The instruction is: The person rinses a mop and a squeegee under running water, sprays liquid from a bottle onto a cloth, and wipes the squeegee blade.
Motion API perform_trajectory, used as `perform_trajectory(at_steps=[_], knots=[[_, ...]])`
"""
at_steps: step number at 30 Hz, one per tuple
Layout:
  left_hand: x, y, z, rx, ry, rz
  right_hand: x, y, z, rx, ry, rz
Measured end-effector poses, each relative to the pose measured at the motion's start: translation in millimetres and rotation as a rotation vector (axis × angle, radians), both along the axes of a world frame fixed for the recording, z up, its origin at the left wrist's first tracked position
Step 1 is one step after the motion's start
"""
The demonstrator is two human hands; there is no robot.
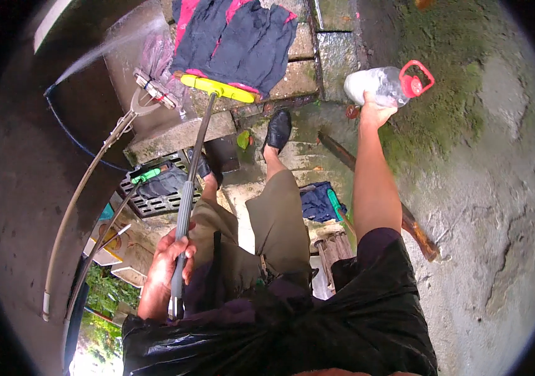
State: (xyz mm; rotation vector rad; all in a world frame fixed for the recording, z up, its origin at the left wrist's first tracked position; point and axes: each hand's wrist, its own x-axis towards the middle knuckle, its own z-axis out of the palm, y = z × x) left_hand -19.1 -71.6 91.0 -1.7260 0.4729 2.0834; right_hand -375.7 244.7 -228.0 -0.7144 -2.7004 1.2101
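Observation:
My left hand (pixel 166 265) grips the grey handle of a mop (pixel 183 211) near its end. The mop's yellow head (pixel 218 89) rests at the near edge of a spread dark grey and pink cloth (pixel 239 42). The cloth looks wet and lies on stone slabs. Out to the right, my right hand (pixel 377 110) holds a clear plastic jug (pixel 377 83) around its side. The jug has a red cap and red loop handle and is part filled with something white. It appears tilted, its cap pointing right.
A blue hose (pixel 63 122) sprays water at upper left. A pole with a clamp-like head (pixel 154 89) leans there. A green-headed mop (pixel 145 175) lies over a black plastic crate (pixel 143 204). Behind my legs is another green-headed mop (pixel 335 202) with dark cloth. A wooden stick (pixel 420 230) lies at right.

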Motion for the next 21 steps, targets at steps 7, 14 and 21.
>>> perform_trajectory(at_steps=[7,14,21], knots=[[-17.9,4.9,8.0,-0.006,-0.05,-0.033,7.1,6.8,-54.1,-0.22,0.057,-0.188],[-22.3,6.6,7.5,-0.006,-0.02,-0.073,12.4,19.1,-71.1,-0.211,-0.098,-0.249],[-15.5,11.0,4.4,-0.021,0.002,-0.074,27.0,-15.5,-22.3,-0.447,-0.008,-0.217]])
